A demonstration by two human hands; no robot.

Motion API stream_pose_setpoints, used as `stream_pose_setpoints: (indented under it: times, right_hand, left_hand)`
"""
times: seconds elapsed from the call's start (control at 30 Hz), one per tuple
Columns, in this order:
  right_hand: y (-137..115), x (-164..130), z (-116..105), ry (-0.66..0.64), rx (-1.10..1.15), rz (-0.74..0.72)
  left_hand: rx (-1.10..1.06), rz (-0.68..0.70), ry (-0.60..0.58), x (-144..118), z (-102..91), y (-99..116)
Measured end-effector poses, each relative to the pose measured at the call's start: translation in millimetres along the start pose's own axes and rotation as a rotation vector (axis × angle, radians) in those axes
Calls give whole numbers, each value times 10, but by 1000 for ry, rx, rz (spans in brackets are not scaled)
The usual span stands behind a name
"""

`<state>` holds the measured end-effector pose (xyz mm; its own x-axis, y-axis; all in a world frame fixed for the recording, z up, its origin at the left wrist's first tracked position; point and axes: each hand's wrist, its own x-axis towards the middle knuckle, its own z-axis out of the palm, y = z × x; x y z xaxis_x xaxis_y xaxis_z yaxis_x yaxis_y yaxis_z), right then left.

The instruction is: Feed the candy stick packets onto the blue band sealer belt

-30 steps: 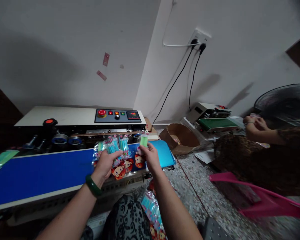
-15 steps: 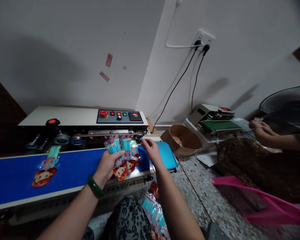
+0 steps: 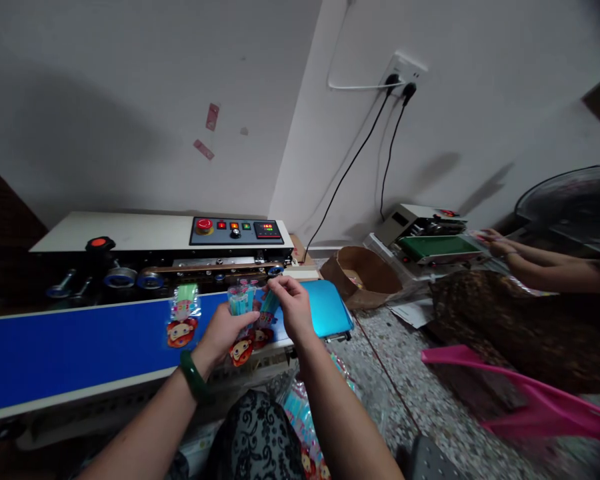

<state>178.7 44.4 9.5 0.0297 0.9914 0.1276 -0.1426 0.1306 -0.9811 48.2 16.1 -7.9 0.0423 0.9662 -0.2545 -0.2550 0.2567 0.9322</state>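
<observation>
Fanning packets [image 3: 245,313] in left hand [image 3: 225,330] (right hand [image 3: 293,303] pinching one).

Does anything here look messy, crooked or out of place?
Mostly tidy. One packet lies alone on the blue belt, slightly tilted. More packets sit loosely heaped low down between the arms. The left hand holds a fanned bunch of packets; the right hand pinches one at its top.
</observation>
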Motion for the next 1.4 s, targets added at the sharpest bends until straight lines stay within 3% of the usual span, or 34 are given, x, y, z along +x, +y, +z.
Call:
stream_pose_setpoints:
  times: [0.4,0.57,0.8,0.97,1.1,1.23,1.3,1.4]
  right_hand:
    - [-121,-28,16,-9,-18,-57]
    - [-192,-10,-72,-171,-195,52]
    - [-102,-30,-81,-181,-331,-116]
    - [-139,30,-143,-202,-285,21]
    - [-180,-9,-184,-168,-71,121]
    - [20,-149,-147,-266,79,257]
    - [164,-192,-166,-147,93,267]
    - [309,-156,-343,141,51,259]
  left_hand:
    - [59,-17,26,-4,-16,42]
    - [72,-15,19,-9,-68,59]
    - [51,-11,-42,-8,-101,29]
    - [98,-37,-13,-1,-92,37]
    - [-20,-61,-14,-27,-57,70]
    - [-137,-65,-37,-54,-20,98]
    - [-134,-70,-5,-52,-17,101]
    - [-131,-71,100,-33,-53,106]
